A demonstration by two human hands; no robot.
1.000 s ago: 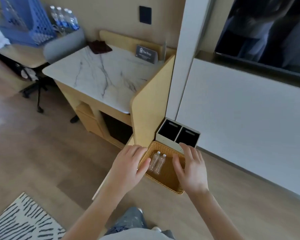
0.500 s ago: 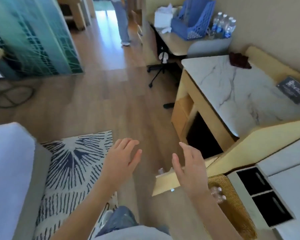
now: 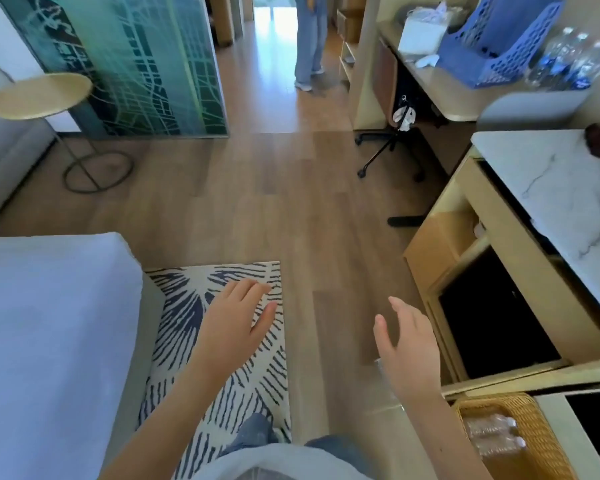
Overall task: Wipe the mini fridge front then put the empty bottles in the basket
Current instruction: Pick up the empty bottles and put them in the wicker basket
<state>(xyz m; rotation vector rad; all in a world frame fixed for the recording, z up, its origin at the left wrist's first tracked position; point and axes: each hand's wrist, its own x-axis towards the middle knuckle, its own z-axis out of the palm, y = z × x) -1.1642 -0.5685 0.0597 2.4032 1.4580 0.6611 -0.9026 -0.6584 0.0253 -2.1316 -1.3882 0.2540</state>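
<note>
The woven basket (image 3: 534,424) sits on the floor at the bottom right, with two clear empty bottles (image 3: 492,436) lying in it. The dark mini fridge front (image 3: 492,313) shows inside the wooden cabinet, to the right of my hands. My left hand (image 3: 232,323) hovers over the patterned rug with straight fingers and holds nothing. My right hand (image 3: 409,344) hangs over the wood floor, fingers relaxed and empty, up and left of the basket. A clear bottle (image 3: 383,379) lies on the floor partly hidden behind my right wrist.
A marble-topped cabinet (image 3: 561,188) stands on the right, a bed (image 3: 49,341) on the left, a striped rug (image 3: 243,368) between. Farther off are a round side table (image 3: 39,95), a desk with a blue file rack (image 3: 492,46) and water bottles (image 3: 568,60), and a person's legs (image 3: 309,39).
My view has swung left from the basket toward the room. Both hands have lifted away from the basket rim and now hang open over the floor and rug.
</note>
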